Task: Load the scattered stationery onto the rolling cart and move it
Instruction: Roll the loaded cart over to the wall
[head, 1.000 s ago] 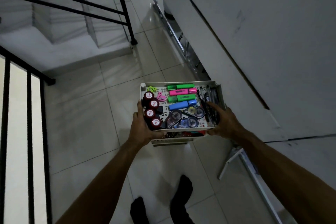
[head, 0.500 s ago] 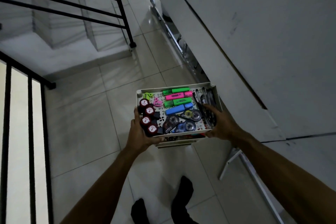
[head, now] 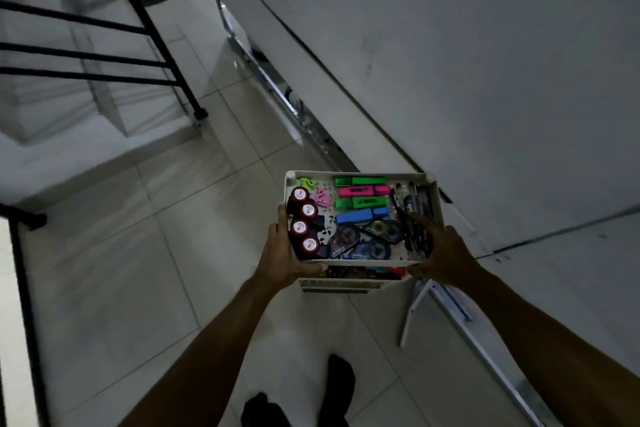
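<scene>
Gripping the cart (head: 360, 174) by its near corners, my left hand (head: 282, 258) clasps the 7 o'clock corner and my right hand (head: 441, 253) the 5 o'clock one. Highlighters (head: 360, 196) lie ahead between them. Open floor (head: 138, 253) spreads at 9; the surface (head: 485, 62) edge crowds 2, railing (head: 166, 55) at 11.

Both arms outstretched, hands (head: 282, 258) (head: 441, 253) apparently clamped, thumbs on top.

We see our bare forearms, sleeveless to the frame edge, and black socks (head: 341, 381) at six o'clock.
</scene>
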